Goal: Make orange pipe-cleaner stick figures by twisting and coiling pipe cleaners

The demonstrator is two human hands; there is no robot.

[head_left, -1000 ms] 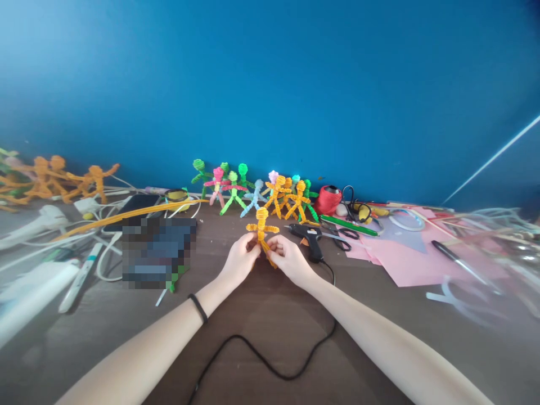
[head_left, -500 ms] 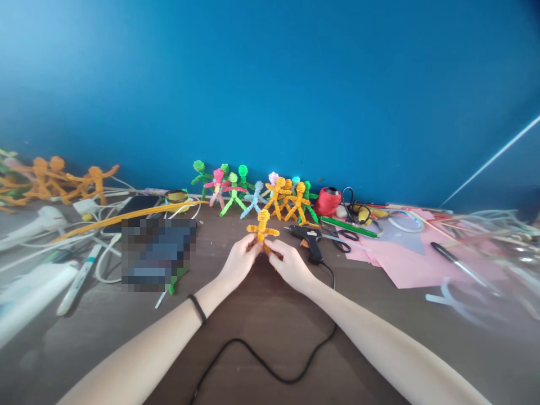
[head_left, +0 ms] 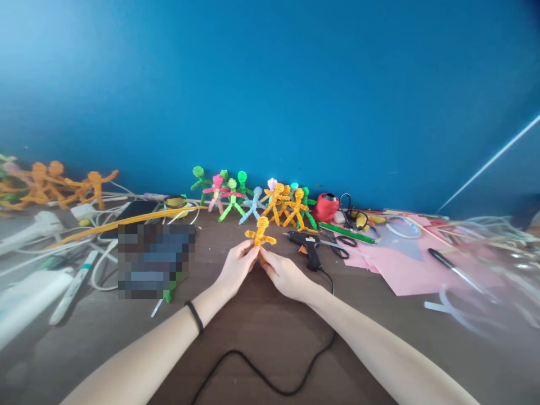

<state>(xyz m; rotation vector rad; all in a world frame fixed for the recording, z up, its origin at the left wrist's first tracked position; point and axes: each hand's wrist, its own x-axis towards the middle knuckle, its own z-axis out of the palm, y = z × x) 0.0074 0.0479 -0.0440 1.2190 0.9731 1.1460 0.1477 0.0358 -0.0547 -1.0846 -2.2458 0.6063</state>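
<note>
Both hands meet at the middle of the brown table [head_left: 261, 337] and pinch an orange pipe-cleaner figure [head_left: 260, 232] by its lower part. My left hand [head_left: 237, 269] grips it from the left, my right hand [head_left: 283, 274] from the right. The figure stands upright, with its round head and spread arms showing above my fingers; its legs are hidden by them. A black band sits on my left wrist. A row of several coloured pipe-cleaner figures [head_left: 253, 197] leans against the blue wall just behind.
A black glue gun [head_left: 307, 243] lies right of my hands, its cord [head_left: 261, 365] looping under my arms. Red thread spool [head_left: 327, 206], scissors [head_left: 341, 242], pink paper [head_left: 405, 264] and a pen are at right. More orange figures [head_left: 63, 183], cables and a marker [head_left: 71, 287] are at left.
The figure has sunk a little deeper between my fingers, and my fingertips have closed together on its lower part. The view has tilted slightly, shifting everything down.
</note>
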